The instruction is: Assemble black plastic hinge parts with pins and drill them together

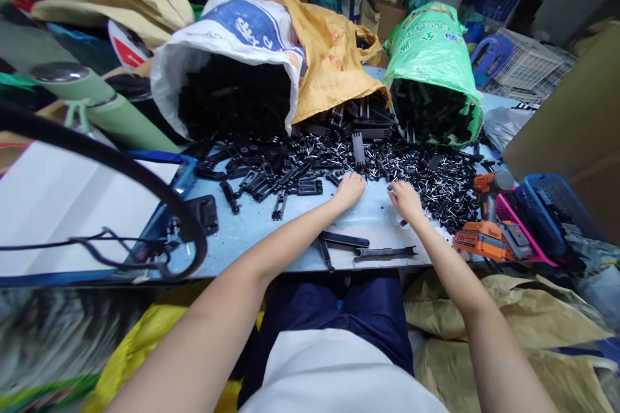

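Observation:
My left hand [351,191] is at the near edge of the parts pile, fingers curled together; whatever they hold is hidden. My right hand [405,199], a short way to the right, pinches a small black part [390,188] between thumb and fingers. Beyond both hands spreads a heap of screws and small black pieces [436,184]. A ribbed black plastic part [358,150] lies just past my left hand. More long black plastic parts [285,174] are heaped to the left. Nearer my body lie a black bar [343,240] and a forked black piece [385,253].
Along the back, a white sack [169,71], a yellow sack [329,58] and a green sack [431,45] open toward me. An orange cordless drill [484,239] and a blue basket [557,206] are at right. A green bottle [111,110] and a black cable [159,193] are left.

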Motion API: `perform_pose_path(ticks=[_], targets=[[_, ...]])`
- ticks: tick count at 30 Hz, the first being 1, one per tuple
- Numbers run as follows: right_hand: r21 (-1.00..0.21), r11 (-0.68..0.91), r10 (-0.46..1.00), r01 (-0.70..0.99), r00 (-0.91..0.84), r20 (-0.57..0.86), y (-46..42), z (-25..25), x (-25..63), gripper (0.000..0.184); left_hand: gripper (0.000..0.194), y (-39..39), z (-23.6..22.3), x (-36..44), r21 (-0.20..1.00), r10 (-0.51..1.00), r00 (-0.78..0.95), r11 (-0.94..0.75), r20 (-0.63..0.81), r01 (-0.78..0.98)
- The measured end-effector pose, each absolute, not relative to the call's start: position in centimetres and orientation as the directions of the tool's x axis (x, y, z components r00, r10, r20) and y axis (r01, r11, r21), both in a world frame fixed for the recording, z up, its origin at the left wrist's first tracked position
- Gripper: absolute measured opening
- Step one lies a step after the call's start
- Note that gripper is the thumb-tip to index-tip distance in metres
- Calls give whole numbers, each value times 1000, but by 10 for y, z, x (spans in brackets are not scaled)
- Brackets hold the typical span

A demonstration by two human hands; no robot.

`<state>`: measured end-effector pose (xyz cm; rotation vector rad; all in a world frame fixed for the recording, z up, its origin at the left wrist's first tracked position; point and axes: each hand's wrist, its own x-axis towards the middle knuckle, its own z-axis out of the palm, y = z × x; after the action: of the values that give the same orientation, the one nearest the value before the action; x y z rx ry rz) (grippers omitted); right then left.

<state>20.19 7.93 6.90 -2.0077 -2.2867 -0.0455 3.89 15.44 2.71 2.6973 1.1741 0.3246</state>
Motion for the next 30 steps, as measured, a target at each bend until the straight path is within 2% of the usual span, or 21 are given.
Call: perform_pose_path(ticks=[3, 8, 10, 11, 13, 14, 15, 17, 19, 21, 24, 28, 30], targets=[[54, 30, 997, 998, -34, 74, 134, 71, 197, 36, 26, 152, 24, 26, 269, 743, 657, -664, 127, 698], [107, 132, 991, 985, -131, -13, 161, 72, 179, 33, 21, 146, 30, -2, 336, 784, 603, -614, 149, 714], [114, 131, 991, 985, -129, -25, 151, 71, 181, 32, 20, 136, 32, -21, 432, 820, 538, -564, 195, 704], [115, 126, 992, 985, -123, -28, 143, 69, 184, 32, 19, 130, 32, -32, 542, 854, 472, -508, 218, 669], [95, 118, 993, 988, -117, -13, 126, 64, 192, 32, 21, 113, 30, -54, 824, 942, 281, -302, 181, 480], [72, 123, 992, 990, -124, 5, 118, 61, 196, 31, 25, 104, 28, -63, 930, 976, 190, -161, 102, 329], [40, 138, 990, 990, -140, 27, 111, 57, 199, 30, 30, 94, 26, -71, 984, 992, 128, -21, -2, 177], [-35, 185, 981, 982, -182, 69, 101, 49, 201, 28, 39, 75, 24, -81, 982, 978, 90, 189, -186, -26], [-101, 218, 974, 971, -210, 88, 95, 43, 198, 28, 42, 60, 23, -84, 949, 955, 94, 291, -281, -120], [-147, 232, 971, 962, -220, 88, 95, 41, 192, 28, 42, 50, 24, -82, 941, 950, 89, 308, -298, -142], [-177, 237, 971, 955, -228, 72, 99, 43, 181, 26, 39, 47, 25, -78, 963, 968, 52, 250, -246, -98], [-202, 265, 964, 943, -262, 43, 107, 47, 162, 24, 31, 47, 22, -79, 991, 988, 84, 125, -128, 45], [-224, 324, 943, 919, -331, 7, 111, 47, 147, 24, 26, 43, 18, -80, 985, 993, 119, -7, -14, 174]])
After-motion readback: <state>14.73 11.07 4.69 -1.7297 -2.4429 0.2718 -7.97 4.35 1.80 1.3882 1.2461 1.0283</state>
